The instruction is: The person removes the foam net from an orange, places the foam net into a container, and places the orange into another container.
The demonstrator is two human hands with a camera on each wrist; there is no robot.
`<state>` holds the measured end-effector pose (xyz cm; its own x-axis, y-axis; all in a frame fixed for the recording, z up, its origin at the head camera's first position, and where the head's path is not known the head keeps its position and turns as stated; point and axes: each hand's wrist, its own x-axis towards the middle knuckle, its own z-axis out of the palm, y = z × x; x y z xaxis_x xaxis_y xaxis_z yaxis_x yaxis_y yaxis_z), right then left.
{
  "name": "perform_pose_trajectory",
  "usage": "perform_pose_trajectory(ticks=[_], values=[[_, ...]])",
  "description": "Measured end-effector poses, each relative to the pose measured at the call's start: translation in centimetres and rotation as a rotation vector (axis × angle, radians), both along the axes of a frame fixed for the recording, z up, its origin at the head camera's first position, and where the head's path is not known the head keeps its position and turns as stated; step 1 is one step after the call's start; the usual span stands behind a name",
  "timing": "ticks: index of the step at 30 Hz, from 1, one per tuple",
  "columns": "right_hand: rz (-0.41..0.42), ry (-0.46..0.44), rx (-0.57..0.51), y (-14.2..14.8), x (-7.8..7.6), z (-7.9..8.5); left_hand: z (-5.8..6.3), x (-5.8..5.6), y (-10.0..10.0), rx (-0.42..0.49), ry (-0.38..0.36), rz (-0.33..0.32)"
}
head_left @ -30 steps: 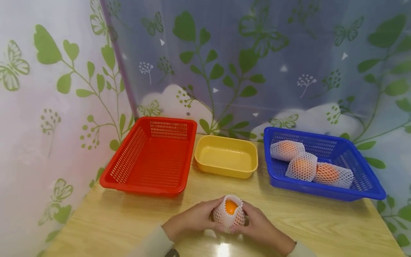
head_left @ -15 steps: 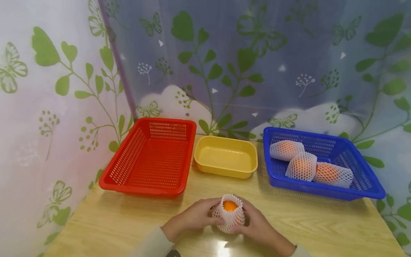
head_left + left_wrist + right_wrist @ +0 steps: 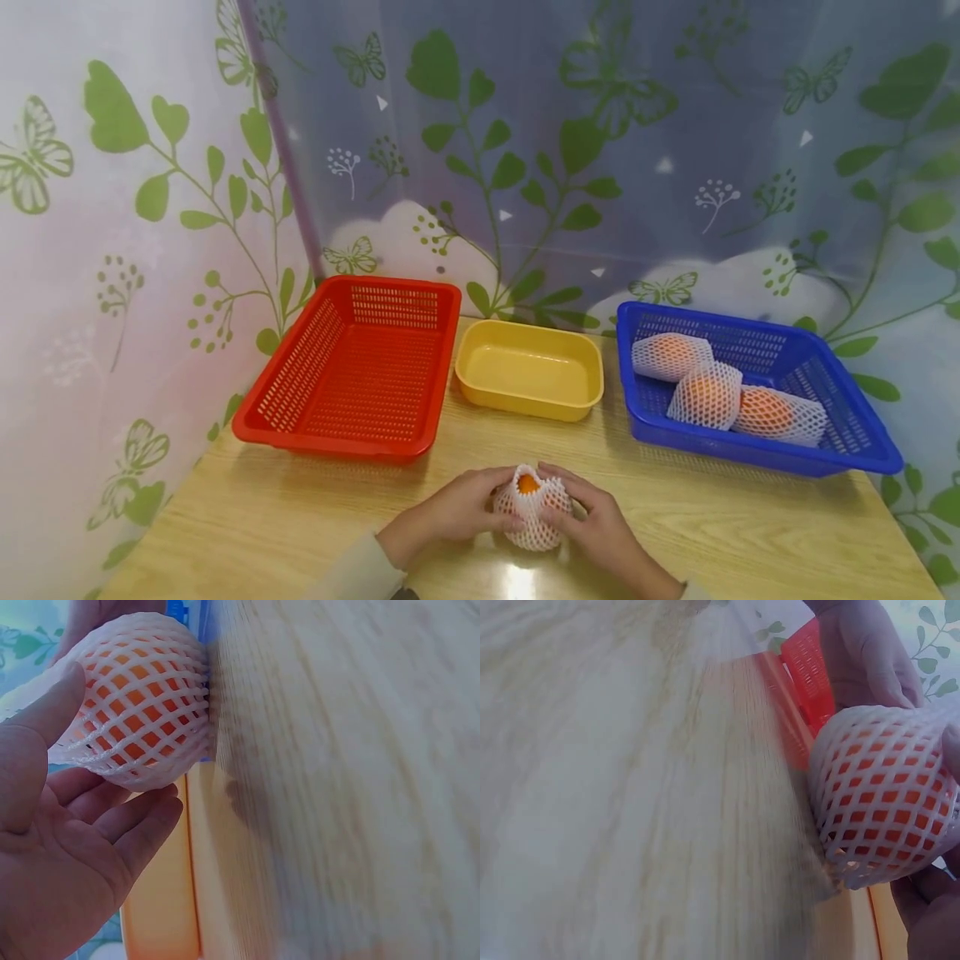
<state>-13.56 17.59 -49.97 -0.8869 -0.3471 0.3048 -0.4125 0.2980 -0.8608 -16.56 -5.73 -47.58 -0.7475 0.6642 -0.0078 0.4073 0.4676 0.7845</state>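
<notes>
An orange [image 3: 528,483] in a white foam net sleeve [image 3: 534,527] sits on the wooden table at the front middle, the net's open end facing up. From the left, my left hand [image 3: 467,503] holds it, thumb on the near side and fingers behind. My right hand [image 3: 600,523] grips the netted fruit from the other side, fingers at the net's upper rim. In the left wrist view the left thumb [image 3: 61,705] presses the mesh while the fingers curve under and behind it. The right wrist view shows the net's lower end close against the table.
A red basket [image 3: 431,417] stands at the back left and a yellow tray [image 3: 528,410] at the back middle. The blue basket [image 3: 757,454] at the right holds several netted oranges [image 3: 707,395]. Printed curtains rise behind and to the left.
Both hands stay around the netted orange. The net's opening has narrowed, covering more of the fruit, and my right fingers have shifted up over its rim.
</notes>
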Motion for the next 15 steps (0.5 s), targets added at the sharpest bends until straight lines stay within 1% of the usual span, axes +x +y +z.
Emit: perform_pose_trajectory(ticks=[4,8,12,15], values=[[-0.027,-0.026,-0.058,-0.3,0.2,0.1,0.0,0.1,0.0,0.020,-0.009,0.008],[-0.105,-0.064,-0.103,-0.9,0.3,0.5,0.1,0.3,-0.2,0.046,-0.025,0.014],[-0.183,-0.053,-0.131,-1.4,0.3,0.8,0.2,0.3,-0.2,0.046,-0.023,0.036],[-0.228,-0.018,-0.147,-1.5,0.5,0.8,0.3,0.4,0.0,0.068,-0.024,0.050]])
